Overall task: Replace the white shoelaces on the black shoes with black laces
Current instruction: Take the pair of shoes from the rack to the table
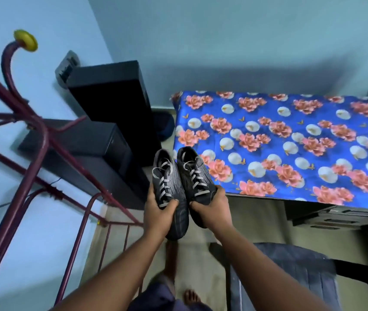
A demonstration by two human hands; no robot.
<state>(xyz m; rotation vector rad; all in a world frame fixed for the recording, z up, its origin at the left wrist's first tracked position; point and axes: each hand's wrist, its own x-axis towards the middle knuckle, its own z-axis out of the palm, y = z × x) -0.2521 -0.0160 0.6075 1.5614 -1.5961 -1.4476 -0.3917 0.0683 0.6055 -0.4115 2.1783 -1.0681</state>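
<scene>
In the centre of the frame, the person's left hand gripped the left black lace-up shoe with a ribbed grey upper, fingers curled round its forepart, while the right hand held the matching right black shoe the same way. Both shoes hung in the air, side by side and touching, heels pointing away, above the floor and near the lower left corner of the bench under a blue floral cloth. The white laces were all threaded still, their ends loose; no black laces showed. To do this step well, I judged the shoes should be set flat on the bench, tongues up, so both hands come free to draw the laces out from the top eyelets downward.
</scene>
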